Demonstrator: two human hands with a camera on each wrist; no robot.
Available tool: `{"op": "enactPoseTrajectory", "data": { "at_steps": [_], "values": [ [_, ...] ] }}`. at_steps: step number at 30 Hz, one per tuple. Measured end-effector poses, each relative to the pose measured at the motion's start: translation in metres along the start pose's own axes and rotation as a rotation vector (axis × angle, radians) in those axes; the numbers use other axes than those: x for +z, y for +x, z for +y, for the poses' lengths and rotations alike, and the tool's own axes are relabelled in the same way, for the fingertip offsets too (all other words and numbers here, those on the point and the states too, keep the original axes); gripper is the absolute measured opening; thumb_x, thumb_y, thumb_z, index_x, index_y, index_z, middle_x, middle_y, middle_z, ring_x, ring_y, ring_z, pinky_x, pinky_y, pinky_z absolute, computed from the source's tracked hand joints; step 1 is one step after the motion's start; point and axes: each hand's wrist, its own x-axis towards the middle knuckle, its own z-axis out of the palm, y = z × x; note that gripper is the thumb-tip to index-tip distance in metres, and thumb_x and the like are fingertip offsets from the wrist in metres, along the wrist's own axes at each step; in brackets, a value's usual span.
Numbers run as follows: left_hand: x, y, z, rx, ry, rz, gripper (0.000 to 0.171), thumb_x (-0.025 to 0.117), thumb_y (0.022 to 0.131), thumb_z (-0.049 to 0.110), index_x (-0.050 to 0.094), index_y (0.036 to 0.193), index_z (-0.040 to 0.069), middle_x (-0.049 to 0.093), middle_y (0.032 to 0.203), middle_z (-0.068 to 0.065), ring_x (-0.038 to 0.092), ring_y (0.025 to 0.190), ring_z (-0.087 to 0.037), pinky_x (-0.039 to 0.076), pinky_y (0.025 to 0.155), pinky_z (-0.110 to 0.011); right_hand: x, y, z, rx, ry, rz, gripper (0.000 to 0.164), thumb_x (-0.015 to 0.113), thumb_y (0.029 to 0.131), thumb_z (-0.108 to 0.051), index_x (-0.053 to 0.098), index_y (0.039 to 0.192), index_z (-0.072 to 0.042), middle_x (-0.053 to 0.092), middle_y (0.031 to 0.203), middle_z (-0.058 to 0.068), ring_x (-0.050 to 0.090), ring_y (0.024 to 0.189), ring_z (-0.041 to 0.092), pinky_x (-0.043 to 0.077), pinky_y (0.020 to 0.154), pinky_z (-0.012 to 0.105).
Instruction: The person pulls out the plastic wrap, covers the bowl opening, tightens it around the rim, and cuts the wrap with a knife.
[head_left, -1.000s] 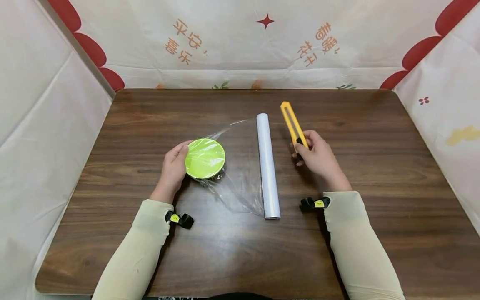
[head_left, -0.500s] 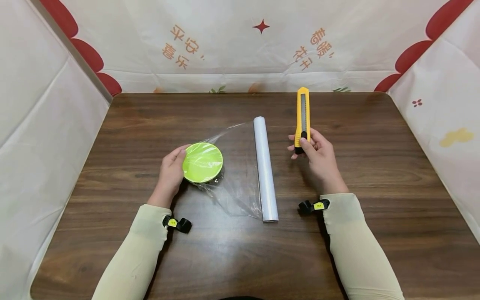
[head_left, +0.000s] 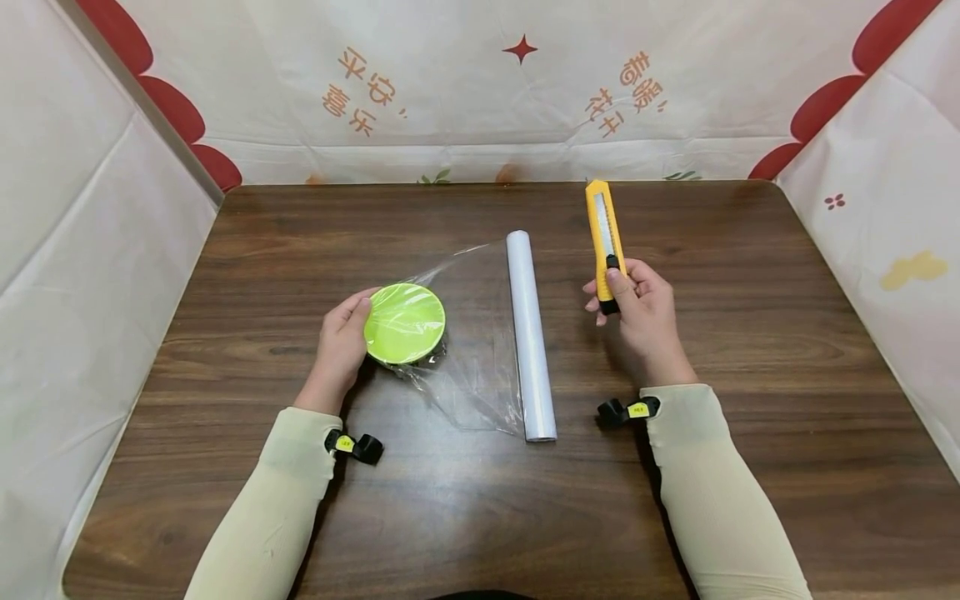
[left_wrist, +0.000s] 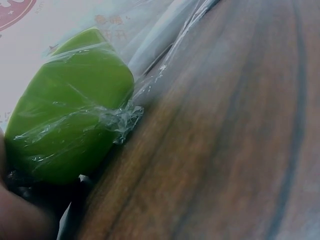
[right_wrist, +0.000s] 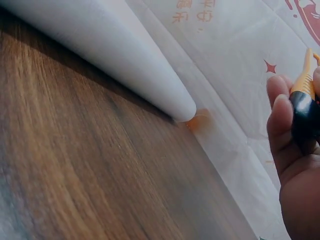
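Note:
My left hand [head_left: 341, 346] grips the near-left rim of a lime-green bowl [head_left: 405, 323], thumb on top. Clear cling film [head_left: 480, 379] covers the bowl and stretches right to a white roll of cling film [head_left: 531, 342], which lies lengthwise on the table. In the left wrist view the film bunches up along the side of the bowl [left_wrist: 70, 105]. To the right of the roll, my right hand [head_left: 648, 317] holds a yellow utility knife [head_left: 602, 229] raised, its head pointing away from me and the thumb at its black slider. The right wrist view shows the knife's black end [right_wrist: 304, 112] between the fingers.
The dark wooden table [head_left: 465, 517] extends all around, with rounded far corners. Behind it and at both sides hangs a white printed cloth [head_left: 465, 92]. Black cameras [head_left: 626, 412] sit on both wrists.
The utility knife has swung from a leftward slant to nearly upright, then tipped slightly left again. The right hand has shifted a little. The left hand, bowl and roll stay in place.

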Motion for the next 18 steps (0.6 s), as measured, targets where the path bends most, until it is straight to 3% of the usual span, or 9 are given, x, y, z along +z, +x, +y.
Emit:
{"op": "enactPoseTrajectory", "data": {
  "at_steps": [6, 13, 16, 18],
  "values": [
    [0.000, 0.001, -0.001, 0.003, -0.011, 0.005, 0.038, 0.038, 0.098, 0.030, 0.054, 0.125, 0.010, 0.053, 0.129, -0.009, 0.052, 0.114, -0.013, 0.047, 0.085, -0.016, 0.001, -0.002, -0.002, 0.043, -0.051, 0.099, 0.022, 0.051, 0.092, -0.025, 0.051, 0.089, -0.003, 0.062, 0.068, 0.006, 0.054, 0.046, 0.016, 0.047, 0.041, 0.023],
    [0.000, 0.002, -0.003, -0.002, -0.023, 0.007, 0.037, 0.038, 0.097, 0.031, 0.055, 0.124, 0.011, 0.054, 0.127, -0.007, 0.054, 0.109, -0.011, 0.048, 0.082, -0.017, -0.004, 0.001, 0.008, 0.040, -0.165, 0.264, 0.030, 0.055, 0.089, -0.031, 0.051, 0.073, -0.007, 0.055, 0.053, 0.002, 0.043, 0.036, 0.015, 0.036, 0.034, 0.022],
    [0.001, 0.002, -0.003, -0.007, -0.024, 0.010, 0.037, 0.039, 0.097, 0.032, 0.055, 0.124, 0.013, 0.054, 0.127, -0.006, 0.054, 0.110, -0.011, 0.048, 0.082, -0.017, -0.006, 0.002, 0.013, 0.024, -0.114, 0.261, 0.029, 0.054, 0.090, -0.031, 0.052, 0.075, -0.006, 0.056, 0.054, 0.002, 0.044, 0.037, 0.016, 0.037, 0.035, 0.022],
    [0.001, 0.001, -0.003, -0.011, -0.024, 0.011, 0.036, 0.039, 0.097, 0.032, 0.056, 0.123, 0.013, 0.055, 0.127, -0.005, 0.054, 0.111, -0.011, 0.048, 0.082, -0.017, -0.006, 0.002, 0.012, 0.001, -0.027, 0.191, 0.026, 0.050, 0.092, -0.027, 0.055, 0.087, -0.003, 0.061, 0.063, 0.005, 0.048, 0.042, 0.017, 0.041, 0.037, 0.023]
  ]
}}
